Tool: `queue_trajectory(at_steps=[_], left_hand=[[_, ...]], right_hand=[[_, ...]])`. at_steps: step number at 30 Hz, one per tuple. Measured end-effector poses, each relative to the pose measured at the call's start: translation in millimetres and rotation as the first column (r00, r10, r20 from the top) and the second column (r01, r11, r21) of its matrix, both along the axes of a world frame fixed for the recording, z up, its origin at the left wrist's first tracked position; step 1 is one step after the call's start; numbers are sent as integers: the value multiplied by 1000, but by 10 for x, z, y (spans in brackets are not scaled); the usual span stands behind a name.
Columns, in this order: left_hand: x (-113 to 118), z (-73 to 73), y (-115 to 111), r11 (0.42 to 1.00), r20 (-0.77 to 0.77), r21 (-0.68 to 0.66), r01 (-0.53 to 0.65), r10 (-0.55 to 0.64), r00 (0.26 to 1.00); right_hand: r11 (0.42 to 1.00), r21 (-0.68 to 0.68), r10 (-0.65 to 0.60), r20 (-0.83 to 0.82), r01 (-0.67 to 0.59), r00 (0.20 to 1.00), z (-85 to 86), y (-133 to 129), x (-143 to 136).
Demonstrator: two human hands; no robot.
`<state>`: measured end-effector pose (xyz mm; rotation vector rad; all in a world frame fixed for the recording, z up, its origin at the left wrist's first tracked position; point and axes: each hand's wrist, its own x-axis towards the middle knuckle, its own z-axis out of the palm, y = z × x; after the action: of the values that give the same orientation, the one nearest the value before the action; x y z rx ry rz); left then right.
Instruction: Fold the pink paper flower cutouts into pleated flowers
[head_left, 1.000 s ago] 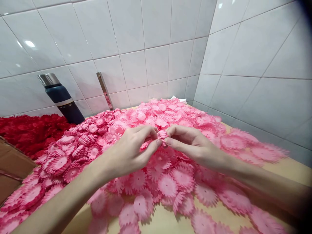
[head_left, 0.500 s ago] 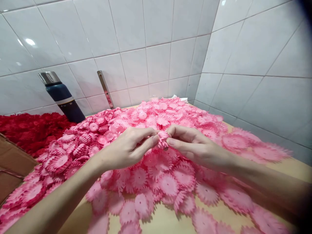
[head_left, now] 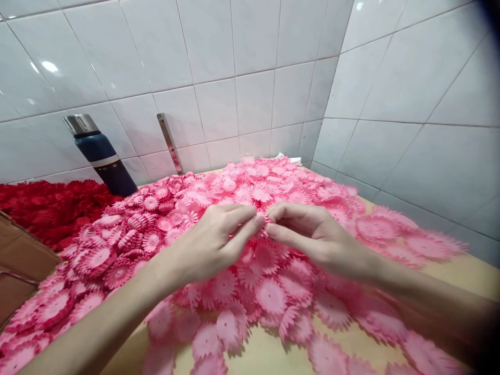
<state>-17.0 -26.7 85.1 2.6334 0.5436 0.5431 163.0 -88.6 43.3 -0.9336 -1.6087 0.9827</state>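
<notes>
Pinching a small pink petal piece [head_left: 263, 232], frilled edges showing, both hands [head_left: 213, 239] closed at the fingertips.

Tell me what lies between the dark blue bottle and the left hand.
In the head view, a heap of crinkled pink flower pieces fills the stretch from the bottle to the left hand.

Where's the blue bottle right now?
Head view, left side: the blue bottle leans toward the tiled wall, just behind where the red pile meets the pink pile, left of the metal strip.
</notes>
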Motion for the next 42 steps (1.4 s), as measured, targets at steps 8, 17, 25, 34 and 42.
queue_trajectory(at_steps=[8,17,25,34,42], left_hand=[[-5,-25,61,847,194,-531,36,80,978],[-1,125,19,980,86,-182,-74,91,992],[2,189,15,981,79,150,-122,111,991],[-116,285,-143,975,231,84,-207,183,956],[-406,-8,-298,889,378,99,-447,382,843]], right_hand=[[992,-93,67,-133,-80,989,-8,50,90],[990,-115,63,-109,-76,992,28,81,128],[999,-33,31,-14,-32,999,155,76,135],[995,101,-18,272,-10,962,608,196,-47],[959,276,-105,563,-66,820,762,389,-510]])
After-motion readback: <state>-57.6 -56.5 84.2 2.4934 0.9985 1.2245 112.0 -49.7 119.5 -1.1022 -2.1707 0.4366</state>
